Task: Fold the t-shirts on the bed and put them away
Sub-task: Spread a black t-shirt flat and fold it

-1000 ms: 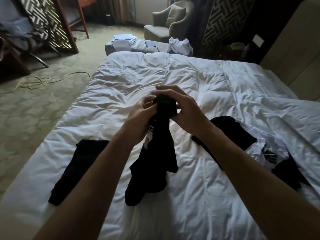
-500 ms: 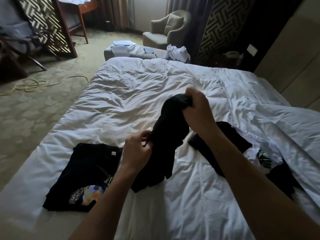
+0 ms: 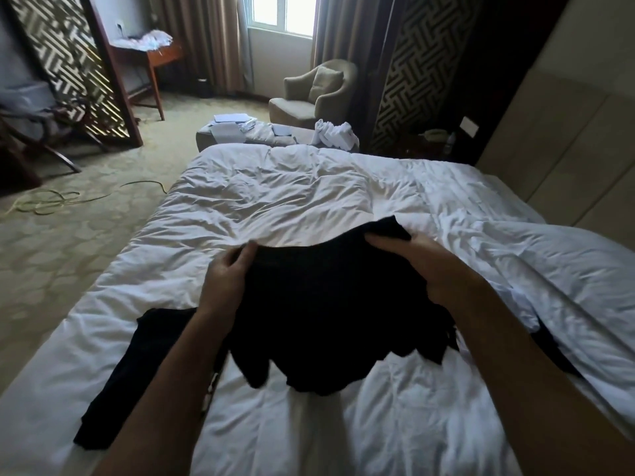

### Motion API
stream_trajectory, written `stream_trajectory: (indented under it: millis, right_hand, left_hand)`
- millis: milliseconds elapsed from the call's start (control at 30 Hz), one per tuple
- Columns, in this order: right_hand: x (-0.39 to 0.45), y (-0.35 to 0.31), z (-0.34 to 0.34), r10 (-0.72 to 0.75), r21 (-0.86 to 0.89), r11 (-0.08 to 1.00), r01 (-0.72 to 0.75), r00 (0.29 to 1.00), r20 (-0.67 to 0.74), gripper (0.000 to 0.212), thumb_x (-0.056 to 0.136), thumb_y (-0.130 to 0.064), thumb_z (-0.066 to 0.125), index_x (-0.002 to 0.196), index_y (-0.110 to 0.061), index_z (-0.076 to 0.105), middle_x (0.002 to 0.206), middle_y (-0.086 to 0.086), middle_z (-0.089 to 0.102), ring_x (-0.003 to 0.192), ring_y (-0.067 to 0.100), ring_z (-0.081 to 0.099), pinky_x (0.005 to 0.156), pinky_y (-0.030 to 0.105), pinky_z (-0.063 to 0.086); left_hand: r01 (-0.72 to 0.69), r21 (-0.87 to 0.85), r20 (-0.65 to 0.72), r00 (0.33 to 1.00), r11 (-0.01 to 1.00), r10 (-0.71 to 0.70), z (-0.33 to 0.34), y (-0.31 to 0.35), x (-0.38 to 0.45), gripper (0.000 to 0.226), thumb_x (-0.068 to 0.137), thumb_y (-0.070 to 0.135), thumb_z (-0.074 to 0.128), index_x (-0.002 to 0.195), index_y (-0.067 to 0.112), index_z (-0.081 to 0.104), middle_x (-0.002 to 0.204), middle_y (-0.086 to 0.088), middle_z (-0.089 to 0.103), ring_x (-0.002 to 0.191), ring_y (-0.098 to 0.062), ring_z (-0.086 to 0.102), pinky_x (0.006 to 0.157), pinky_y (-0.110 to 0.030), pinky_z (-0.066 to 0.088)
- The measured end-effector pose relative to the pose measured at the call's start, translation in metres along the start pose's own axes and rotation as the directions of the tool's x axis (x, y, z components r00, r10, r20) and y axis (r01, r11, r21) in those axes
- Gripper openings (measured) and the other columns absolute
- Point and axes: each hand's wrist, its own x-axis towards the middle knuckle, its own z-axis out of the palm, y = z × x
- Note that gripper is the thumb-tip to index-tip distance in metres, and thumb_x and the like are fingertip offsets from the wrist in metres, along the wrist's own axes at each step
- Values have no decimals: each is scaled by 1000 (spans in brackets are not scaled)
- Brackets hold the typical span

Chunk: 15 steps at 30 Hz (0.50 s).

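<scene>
Dim hotel-style room, patterned carpet (image 3: 62, 255), daylight from a window (image 3: 283, 12) at the far wall. White rumpled bed (image 3: 275, 201) fills the middle of the view. Both hands are raised over its near half, holding one black t-shirt (image 3: 326, 310) spread wide between them. Left hand (image 3: 228, 278) grips the upper edge of the shirt at its left side, fingers curled over the cloth. Right hand (image 3: 426, 266) grips the same edge at the right, fingers curled into the fabric. Cloth hangs down from that edge, its ragged lower hem above the duvet; whether it touches the bed cannot be told. A second black t-shirt (image 3: 137, 376) lies flat on the bed at the left, partly behind the left forearm. More dark clothing (image 3: 549, 348) shows at the right, partly tucked under a fold of white bedding, beyond the right forearm. Beyond the foot of the bed: a bench (image 3: 206, 137) with papers and a heap of white cloth (image 3: 335, 134), then an armchair (image 3: 312, 94) with a cushion. Wooden counter (image 3: 154, 60) at the far left wall carries pale items, too small to identify. Loose cable (image 3: 51, 201) on the carpet, left of the bed.
</scene>
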Motion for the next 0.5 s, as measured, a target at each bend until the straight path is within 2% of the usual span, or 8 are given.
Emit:
stream_trajectory:
  millis: [67,100,167,233,267,367,433,500]
  right_hand:
    - [-18,1,-7,84,-14,996,-84,996,38,15,86,-24,68,91,-13,76,93,11,75,77,21,73,75,28,58]
    - [-23,2,-12,93,15,996,-93,996,4,18,82,-30,70,87,-14,76,88,10,76,71,19,72,68,27,59]
    - [-39,-3,-16,24,84,996,-20,999,-47,37,66,-42,83,89,-14,76,79,6,72,60,18,68,54,23,56]
    - [-49,-6,-22,-77,119,989,85,995,-69,59,44,-51,95,88,-17,77,80,4,69,61,17,65,54,23,53]
    - [-55,-9,-24,-126,119,984,131,991,-49,57,43,-50,95,84,-16,77,76,4,70,60,16,66,53,21,54]
    - [-65,-20,-20,-217,142,963,229,972,-92,21,74,-32,64,72,-12,72,55,0,64,43,8,61,40,16,47]
    - [-55,-20,-18,-216,109,969,222,974,-68,23,81,-28,58,75,-15,75,66,3,69,53,12,66,47,18,52]
    - [-36,-14,-15,-180,36,982,183,980,-84,21,88,-24,60,88,-9,74,81,8,73,67,17,71,60,23,58]
  left_hand:
    - [-84,74,41,996,994,81,-5,33,-3,27,93,41,64,91,15,73,90,-6,74,86,-19,66,85,-39,49]
    - [-117,115,81,991,986,108,-9,47,-8,30,92,43,63,91,15,73,89,-5,73,85,-19,65,82,-38,48]
    - [-165,142,210,968,976,133,-18,76,-25,29,95,39,61,90,12,72,85,-3,73,79,-15,65,75,-30,49]
    - [-169,81,350,928,982,131,-29,104,-46,28,94,36,61,89,11,72,82,-4,70,75,-13,64,68,-29,48]
    - [-197,91,416,898,976,143,-36,118,-54,30,92,40,65,90,10,72,84,-10,69,77,-16,62,69,-32,47]
    - [-295,203,599,792,934,119,-54,139,-52,37,88,42,65,101,8,71,99,-22,69,88,-27,65,76,-40,50]
    - [-180,236,644,765,955,-15,-58,138,-36,40,86,37,66,111,7,71,108,-17,72,98,-28,69,79,-31,56]
    - [-111,286,602,794,952,-88,-52,125,-16,42,80,40,75,110,10,73,108,-13,74,96,-25,71,76,-25,57]
